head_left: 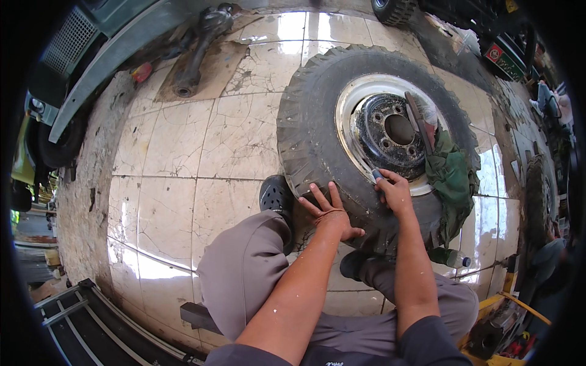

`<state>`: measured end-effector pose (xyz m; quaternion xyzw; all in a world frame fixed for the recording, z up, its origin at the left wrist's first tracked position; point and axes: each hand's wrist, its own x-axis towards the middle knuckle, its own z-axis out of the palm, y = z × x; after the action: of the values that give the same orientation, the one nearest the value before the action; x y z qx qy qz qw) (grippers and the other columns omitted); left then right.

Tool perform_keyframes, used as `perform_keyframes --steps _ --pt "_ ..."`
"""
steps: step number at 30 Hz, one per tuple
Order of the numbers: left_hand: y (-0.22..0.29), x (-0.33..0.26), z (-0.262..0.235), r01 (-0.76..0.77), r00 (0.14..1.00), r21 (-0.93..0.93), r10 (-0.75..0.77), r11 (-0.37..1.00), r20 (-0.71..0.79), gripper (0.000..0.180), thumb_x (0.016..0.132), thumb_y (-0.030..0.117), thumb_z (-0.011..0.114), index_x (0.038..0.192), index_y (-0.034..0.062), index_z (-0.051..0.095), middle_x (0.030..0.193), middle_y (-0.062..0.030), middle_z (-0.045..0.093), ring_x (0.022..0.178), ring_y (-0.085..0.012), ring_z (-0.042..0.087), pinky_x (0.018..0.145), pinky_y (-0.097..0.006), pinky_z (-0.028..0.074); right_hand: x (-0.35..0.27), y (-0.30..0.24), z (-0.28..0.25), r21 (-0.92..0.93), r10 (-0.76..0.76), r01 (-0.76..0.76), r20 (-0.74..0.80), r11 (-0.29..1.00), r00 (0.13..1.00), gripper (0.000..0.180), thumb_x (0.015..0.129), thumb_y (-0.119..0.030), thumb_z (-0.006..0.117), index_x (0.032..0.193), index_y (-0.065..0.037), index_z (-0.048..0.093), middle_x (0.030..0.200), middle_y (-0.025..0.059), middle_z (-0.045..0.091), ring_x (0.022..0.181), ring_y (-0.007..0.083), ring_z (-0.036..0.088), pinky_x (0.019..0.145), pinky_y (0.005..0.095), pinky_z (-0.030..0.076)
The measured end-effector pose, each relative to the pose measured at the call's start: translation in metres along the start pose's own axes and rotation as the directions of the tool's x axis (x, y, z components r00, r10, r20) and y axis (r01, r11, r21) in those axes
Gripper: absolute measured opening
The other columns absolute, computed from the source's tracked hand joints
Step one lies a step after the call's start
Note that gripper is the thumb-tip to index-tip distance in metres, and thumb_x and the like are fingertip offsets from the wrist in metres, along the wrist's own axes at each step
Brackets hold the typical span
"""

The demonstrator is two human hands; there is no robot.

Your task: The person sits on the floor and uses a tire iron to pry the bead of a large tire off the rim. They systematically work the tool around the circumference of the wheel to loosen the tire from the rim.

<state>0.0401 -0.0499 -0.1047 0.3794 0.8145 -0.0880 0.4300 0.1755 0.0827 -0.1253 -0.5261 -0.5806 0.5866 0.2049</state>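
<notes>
In front of me lies a big knobby tyre [311, 122] on its side, mounted on a white-rimmed wheel [343, 116] with a worn black centre. My left hand [328, 213] rests on the near sidewall, fingers spread and holding nothing. Close to the rim's near edge, my right hand [394, 190] grips a small tool with a blue-grey end [377, 175]; its exact kind is unclear. A long, narrow, dark curved piece [418, 122] lies across the wheel's right side, beside something clear and red. Over the tyre's right side drapes a green cloth [448, 168].
A green plastic bottle [448, 257] lies right of my foot. Beyond the tyre, a metal shaft-like part [192, 67] rests on cardboard [223, 64]. A vehicle's metal bumper [101, 67] juts in at upper left. A yellow frame [488, 302] stands at lower right.
</notes>
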Motion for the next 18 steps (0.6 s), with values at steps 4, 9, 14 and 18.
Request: perform_keyframes --steps 4,9,14,18 --pt "-0.006 0.001 0.001 -0.018 1.000 -0.029 0.018 0.999 -0.008 0.164 0.060 0.076 0.083 0.157 0.0061 -0.029 0.158 -0.0386 -0.031 0.143 -0.0666 -0.023 0.115 -0.075 0.009 -0.003 -0.001 0.005 -0.005 0.007 -0.007 -0.009 1.000 1.000 0.043 0.093 -0.013 0.068 0.132 0.003 0.064 0.079 0.0061 0.069 0.050 0.0092 0.052 0.046 0.0252 0.039" --pt "-0.009 -0.007 -0.002 -0.014 1.000 -0.069 0.012 0.997 -0.019 0.162 0.060 0.075 0.084 0.158 0.0103 -0.028 0.160 -0.0337 -0.031 0.144 -0.0669 -0.020 0.115 -0.073 0.018 -0.006 -0.003 0.009 -0.044 0.018 -0.020 -0.037 0.999 0.999 0.042 0.092 -0.014 0.068 0.131 0.002 0.065 0.078 0.0050 0.069 0.049 0.0091 0.052 0.046 0.0251 0.039" --pt "-0.012 -0.010 -0.003 -0.023 1.000 -0.073 0.022 0.997 -0.012 0.161 0.062 0.075 0.084 0.158 0.0114 -0.028 0.160 -0.0334 -0.033 0.143 -0.0670 -0.022 0.112 -0.074 0.025 -0.008 0.001 0.013 -0.084 -0.006 0.001 -0.055 0.996 0.998 0.042 0.090 -0.018 0.070 0.128 0.002 0.068 0.079 0.0054 0.069 0.053 0.0100 0.056 0.050 0.0259 0.044" --pt "-0.002 -0.006 0.003 -0.024 0.999 -0.047 0.022 0.999 -0.032 0.156 0.064 0.071 0.085 0.161 0.0146 -0.024 0.163 -0.0289 -0.029 0.144 -0.0653 -0.021 0.115 -0.074 0.019 -0.001 0.010 0.002 -0.371 -0.131 0.091 -0.084 0.924 0.988 0.045 0.086 -0.024 0.071 0.123 0.001 0.071 0.089 0.0139 0.074 0.074 0.0238 0.068 0.071 0.0342 0.053"
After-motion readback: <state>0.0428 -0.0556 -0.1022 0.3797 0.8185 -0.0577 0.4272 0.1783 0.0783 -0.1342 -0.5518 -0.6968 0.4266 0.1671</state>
